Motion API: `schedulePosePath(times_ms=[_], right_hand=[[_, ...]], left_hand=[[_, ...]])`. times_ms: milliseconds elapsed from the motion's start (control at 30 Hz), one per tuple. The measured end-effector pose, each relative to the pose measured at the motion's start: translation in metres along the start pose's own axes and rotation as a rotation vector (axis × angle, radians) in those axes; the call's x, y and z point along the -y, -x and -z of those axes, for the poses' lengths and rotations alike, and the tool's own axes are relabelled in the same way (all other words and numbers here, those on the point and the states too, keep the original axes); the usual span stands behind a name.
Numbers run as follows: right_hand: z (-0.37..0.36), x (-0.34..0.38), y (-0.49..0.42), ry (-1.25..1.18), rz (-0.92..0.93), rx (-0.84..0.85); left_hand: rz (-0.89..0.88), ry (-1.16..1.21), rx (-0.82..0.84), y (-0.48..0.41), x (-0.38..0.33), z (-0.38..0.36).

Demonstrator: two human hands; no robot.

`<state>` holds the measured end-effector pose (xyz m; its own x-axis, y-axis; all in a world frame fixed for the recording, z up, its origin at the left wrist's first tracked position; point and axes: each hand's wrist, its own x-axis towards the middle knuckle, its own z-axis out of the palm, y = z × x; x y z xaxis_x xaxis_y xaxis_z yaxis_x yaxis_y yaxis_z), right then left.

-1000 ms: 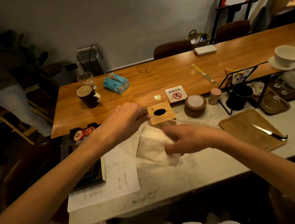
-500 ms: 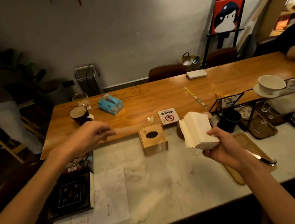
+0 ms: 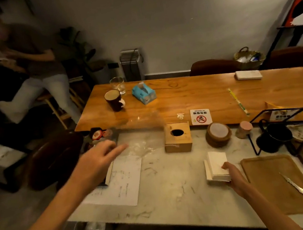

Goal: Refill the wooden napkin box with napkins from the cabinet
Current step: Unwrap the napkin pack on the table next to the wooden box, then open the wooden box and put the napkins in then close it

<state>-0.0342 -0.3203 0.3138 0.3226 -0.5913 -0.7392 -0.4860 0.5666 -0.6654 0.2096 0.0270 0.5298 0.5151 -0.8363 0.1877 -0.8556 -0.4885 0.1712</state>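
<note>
While the right hand grips the napkin stack on the desk, the left hand hovers spread and empty, so the wooden napkin box remains unfilled.

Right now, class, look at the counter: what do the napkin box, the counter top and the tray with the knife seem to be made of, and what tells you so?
Napkin box: light wood, matt; grain and panel joints show.
Counter top: looks like pale marble or an imitation; grey veins, faint sheen.
Tray: probably wood, brown and matt; grain unclear.
Knife: shiny metal blade, dark handle.
</note>
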Motion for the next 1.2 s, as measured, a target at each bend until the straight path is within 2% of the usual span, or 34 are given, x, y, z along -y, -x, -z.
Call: schedulePosePath(times_ms=[33,167,267,433,633,733,833,900,967,1033,1100,1200], right_hand=[[-0.001,-0.005,-0.004,0.056,0.010,-0.003],[-0.001,-0.019,-0.021,0.154,0.084,-0.033],[-0.006,-0.021,-0.022,0.219,0.134,-0.053],[-0.019,-0.032,-0.009,0.404,0.239,-0.114],[-0.028,-0.036,-0.008,0.729,0.171,-0.257],[-0.023,-0.043,-0.007,0.739,0.144,-0.290],[-0.028,-0.049,0.005,0.731,0.120,-0.349],[-0.041,-0.037,0.012,0.714,0.357,-0.478],[-0.055,-0.011,0.016,0.681,0.615,-0.498],[-0.074,0.012,0.026,0.473,0.637,-0.299],[-0.095,0.040,0.029,0.210,0.537,-0.045],[-0.119,0.075,-0.011,0.005,0.367,0.112]], left_hand=[[0.042,-0.005,0.000,0.010,0.000,-0.025],[-0.050,-0.114,0.086,0.048,0.015,-0.110],[0.021,-0.176,0.096,0.067,0.032,-0.143],[0.074,-0.206,0.279,0.096,0.054,-0.173],[0.076,-0.166,0.389,0.111,0.062,-0.193],[0.115,-0.178,0.334,0.110,0.041,-0.198],[0.157,-0.030,0.190,0.093,0.026,-0.194],[0.205,0.080,0.067,0.054,0.023,-0.197],[0.290,0.326,0.045,0.001,0.012,-0.195],[0.414,0.672,0.092,-0.040,-0.006,-0.194],[0.550,1.027,0.163,-0.080,-0.021,-0.193],[0.653,1.213,0.279,-0.135,-0.029,-0.199]])
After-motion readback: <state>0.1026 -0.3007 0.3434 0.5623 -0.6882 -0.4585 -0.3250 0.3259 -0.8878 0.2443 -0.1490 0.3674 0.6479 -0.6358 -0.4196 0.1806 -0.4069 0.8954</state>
